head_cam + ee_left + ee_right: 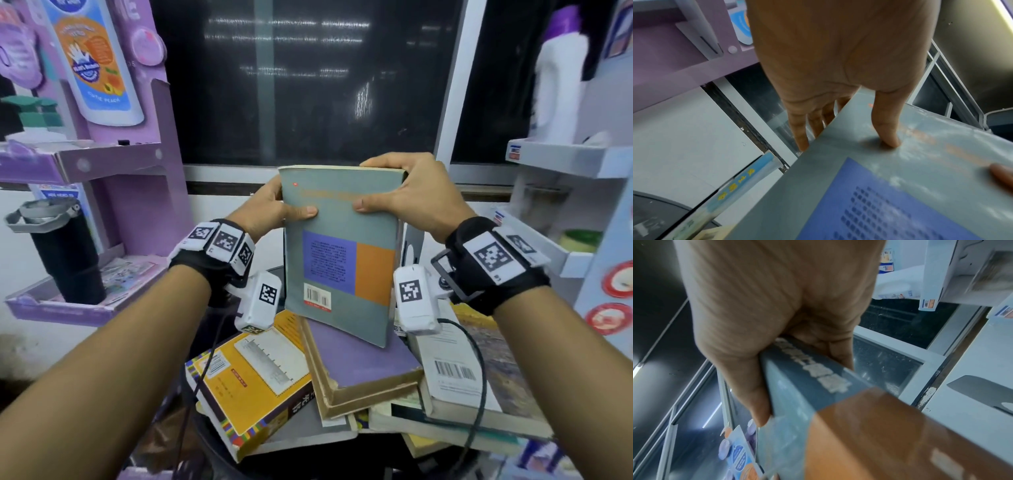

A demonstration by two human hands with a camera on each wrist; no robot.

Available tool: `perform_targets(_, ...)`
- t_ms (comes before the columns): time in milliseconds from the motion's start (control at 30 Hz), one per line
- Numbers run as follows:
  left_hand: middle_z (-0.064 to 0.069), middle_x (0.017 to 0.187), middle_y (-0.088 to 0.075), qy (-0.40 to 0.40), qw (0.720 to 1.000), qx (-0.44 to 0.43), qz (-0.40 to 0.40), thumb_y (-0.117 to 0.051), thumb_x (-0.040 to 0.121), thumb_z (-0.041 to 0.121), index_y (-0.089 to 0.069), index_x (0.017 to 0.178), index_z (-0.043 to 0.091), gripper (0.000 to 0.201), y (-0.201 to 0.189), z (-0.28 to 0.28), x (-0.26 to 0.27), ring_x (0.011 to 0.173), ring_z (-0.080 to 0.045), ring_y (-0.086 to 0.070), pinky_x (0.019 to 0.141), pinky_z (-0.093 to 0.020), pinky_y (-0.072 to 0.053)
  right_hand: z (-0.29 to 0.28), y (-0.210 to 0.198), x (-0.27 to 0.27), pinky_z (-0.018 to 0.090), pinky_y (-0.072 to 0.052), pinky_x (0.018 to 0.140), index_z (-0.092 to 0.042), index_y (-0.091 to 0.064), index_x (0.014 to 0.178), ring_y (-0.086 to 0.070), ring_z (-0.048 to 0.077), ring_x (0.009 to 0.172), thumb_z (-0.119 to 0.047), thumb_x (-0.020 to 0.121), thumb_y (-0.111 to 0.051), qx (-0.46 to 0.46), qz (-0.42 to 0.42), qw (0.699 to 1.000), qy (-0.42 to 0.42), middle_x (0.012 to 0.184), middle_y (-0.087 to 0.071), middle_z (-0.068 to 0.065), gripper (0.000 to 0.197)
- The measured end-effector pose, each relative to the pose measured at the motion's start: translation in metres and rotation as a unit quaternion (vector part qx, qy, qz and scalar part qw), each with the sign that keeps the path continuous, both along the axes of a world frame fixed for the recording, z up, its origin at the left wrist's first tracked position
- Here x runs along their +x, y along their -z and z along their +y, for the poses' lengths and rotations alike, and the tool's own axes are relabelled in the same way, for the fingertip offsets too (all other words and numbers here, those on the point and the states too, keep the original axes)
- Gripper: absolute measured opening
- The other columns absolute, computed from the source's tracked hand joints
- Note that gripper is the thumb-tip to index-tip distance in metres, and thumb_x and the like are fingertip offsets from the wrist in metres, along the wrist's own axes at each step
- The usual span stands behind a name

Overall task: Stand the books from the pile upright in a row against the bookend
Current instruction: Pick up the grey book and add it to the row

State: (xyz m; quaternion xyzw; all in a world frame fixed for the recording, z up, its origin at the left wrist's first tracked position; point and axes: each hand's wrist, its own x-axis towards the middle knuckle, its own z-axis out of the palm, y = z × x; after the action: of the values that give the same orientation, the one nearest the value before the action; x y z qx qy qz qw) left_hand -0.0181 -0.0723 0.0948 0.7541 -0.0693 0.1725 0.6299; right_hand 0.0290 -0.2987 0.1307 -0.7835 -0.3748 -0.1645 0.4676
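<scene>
Both hands hold a grey-green book (339, 253) with a purple and orange block on its back cover, lifted above the pile with its top tipped away from me. My left hand (274, 209) grips its left edge, thumb on the cover (888, 129) and fingers behind. My right hand (407, 195) grips the top right corner at the spine (818, 374), thumb on the cover. Below lie the pile's books: a yellow one (253, 380), a purple one (359, 363) and a white one (462, 377). A white bookend (412, 245) stands just right of the held book, mostly hidden.
The pile rests on a dark round table (342, 459). A purple display shelf (102, 161) with a black flask (65, 253) stands to the left. White shelves (565, 157) with a bottle stand to the right. A dark window (308, 78) is behind.
</scene>
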Motion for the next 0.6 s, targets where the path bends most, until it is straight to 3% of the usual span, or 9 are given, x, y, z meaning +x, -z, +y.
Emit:
perform_targets(133, -0.005, 0.118, -0.065, -0.011, 1.0, -0.005, 0.021, -0.064, 0.085, -0.001, -0.045, 0.132, 0.009, 0.052, 0.006, -0.017, 0.022, 0.092, -0.009, -0.067, 0.068, -0.021, -0.055, -0.013, 0.004, 0.012, 0.036, -0.058, 0.081, -0.021, -0.071, 0.104, -0.067, 0.014, 0.091, -0.026, 0.061, -0.09, 0.026, 0.013, 0.999, 0.024, 0.098, -0.07, -0.005, 0.047)
perform_targets(267, 0.001, 0.095, -0.062, -0.05, 0.997, -0.006, 0.062, -0.059, 0.078, -0.005, -0.045, 0.132, 0.014, 0.059, 0.017, -0.028, 0.044, 0.09, -0.016, -0.059, 0.083, -0.031, -0.046, -0.023, 0.007, 0.023, 0.028, -0.058, 0.078, -0.019, -0.07, 0.108, -0.067, 0.013, 0.09, -0.026, 0.062, -0.089, 0.035, 0.008, 0.998, 0.049, 0.097, -0.069, -0.006, 0.05)
perform_targets(300, 0.001, 0.095, -0.061, -0.058, 0.996, 0.004, 0.073, -0.059, 0.077, -0.004, -0.045, 0.131, 0.014, 0.059, 0.02, -0.031, 0.048, 0.092, -0.017, -0.057, 0.085, -0.031, -0.044, -0.026, 0.007, 0.024, 0.026, -0.057, 0.077, -0.018, -0.07, 0.109, -0.067, 0.012, 0.089, -0.027, 0.062, -0.089, 0.038, 0.007, 0.998, 0.058, 0.097, -0.07, -0.005, 0.052)
perform_targets(333, 0.0, 0.098, -0.061, -0.066, 0.994, 0.02, 0.079, -0.057, 0.079, -0.005, -0.045, 0.131, 0.013, 0.057, 0.024, -0.034, 0.053, 0.093, -0.016, -0.056, 0.081, -0.025, -0.045, -0.028, 0.008, 0.026, 0.026, -0.057, 0.076, -0.018, -0.07, 0.11, -0.067, 0.012, 0.087, -0.027, 0.062, -0.089, 0.04, 0.005, 0.997, 0.067, 0.097, -0.07, -0.005, 0.053)
perform_targets(400, -0.005, 0.108, -0.06, -0.084, 0.991, 0.058, 0.086, -0.049, 0.084, -0.012, -0.046, 0.13, 0.008, 0.051, 0.03, -0.04, 0.062, 0.092, -0.014, -0.055, 0.064, -0.011, -0.046, -0.034, 0.008, 0.031, 0.026, -0.057, 0.075, -0.018, -0.069, 0.111, -0.066, 0.011, 0.085, -0.028, 0.062, -0.089, 0.042, 0.003, 0.996, 0.084, 0.097, -0.07, -0.004, 0.054)
perform_targets(433, -0.008, 0.117, -0.06, -0.088, 0.99, 0.071, 0.087, -0.046, 0.083, -0.015, -0.047, 0.131, 0.003, 0.051, 0.033, -0.042, 0.067, 0.096, -0.016, -0.056, 0.06, -0.01, -0.046, -0.036, 0.01, 0.032, 0.027, -0.057, 0.075, -0.018, -0.069, 0.111, -0.066, 0.011, 0.085, -0.028, 0.062, -0.089, 0.044, 0.003, 0.995, 0.091, 0.097, -0.07, -0.003, 0.054)
perform_targets(500, -0.014, 0.131, -0.055, -0.092, 0.986, 0.092, 0.103, -0.042, 0.082, -0.017, -0.047, 0.133, 0.003, 0.055, 0.04, -0.044, 0.08, 0.11, -0.021, -0.054, 0.074, -0.018, -0.049, -0.042, 0.012, 0.036, 0.027, -0.057, 0.075, -0.018, -0.069, 0.111, -0.065, 0.013, 0.087, -0.028, 0.063, -0.089, 0.05, 0.004, 0.993, 0.104, 0.098, -0.069, -0.002, 0.053)
perform_targets(600, -0.01, 0.139, -0.051, -0.089, 0.97, 0.171, 0.15, -0.042, 0.084, -0.012, -0.049, 0.136, 0.011, 0.057, 0.045, -0.05, 0.093, 0.127, -0.024, -0.046, 0.1, -0.035, -0.042, -0.05, 0.015, 0.042, 0.026, -0.056, 0.072, -0.018, -0.07, 0.109, -0.063, 0.012, 0.085, -0.028, 0.064, -0.089, 0.055, 0.002, 0.991, 0.122, 0.098, -0.069, -0.002, 0.05)
